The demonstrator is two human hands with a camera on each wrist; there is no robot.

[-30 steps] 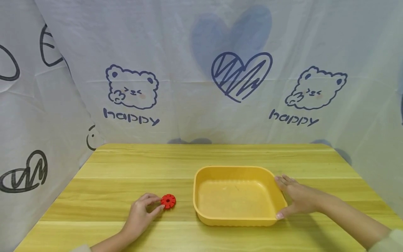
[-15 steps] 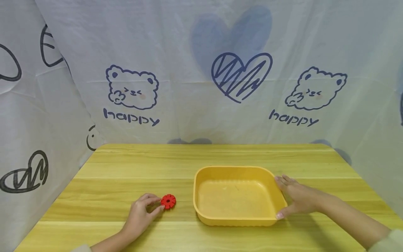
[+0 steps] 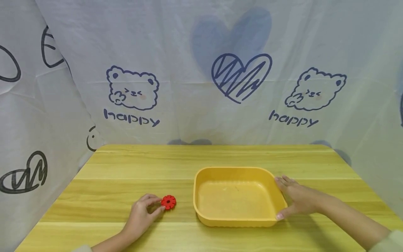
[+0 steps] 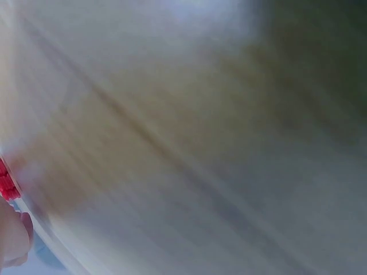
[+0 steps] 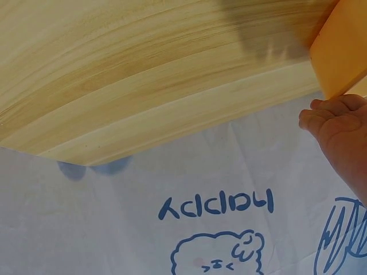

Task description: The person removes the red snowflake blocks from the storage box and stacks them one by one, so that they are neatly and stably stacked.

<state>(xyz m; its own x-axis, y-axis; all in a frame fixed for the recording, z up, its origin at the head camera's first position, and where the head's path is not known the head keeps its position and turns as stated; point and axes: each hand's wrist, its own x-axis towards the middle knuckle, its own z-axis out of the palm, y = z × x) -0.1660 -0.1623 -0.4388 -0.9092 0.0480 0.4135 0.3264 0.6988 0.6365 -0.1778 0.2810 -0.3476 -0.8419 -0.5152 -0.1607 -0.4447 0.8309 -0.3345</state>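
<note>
In the head view, my left hand point(image 3: 140, 213) rests low over the table with its thumb and fingertips pinching the edge of a small red notched disc point(image 3: 168, 202) that has a hole in its middle. In the left wrist view only a sliver of the red disc point(image 4: 8, 184) and a fingertip point(image 4: 23, 232) show at the left edge. My right hand point(image 3: 299, 199) lies against the right end of a yellow plastic bin point(image 3: 237, 222), thumb at the near corner and extended fingers along the side. The right wrist view shows this hand point(image 5: 341, 126) against the bin's wall point(image 5: 343, 48).
The wood-grain table point(image 3: 151, 164) extends behind and to both sides of the bin. A pale cloth point(image 3: 189, 105) printed with bears, hearts and "happy" hangs behind it and along the left. Most of the left wrist view is blurred table surface.
</note>
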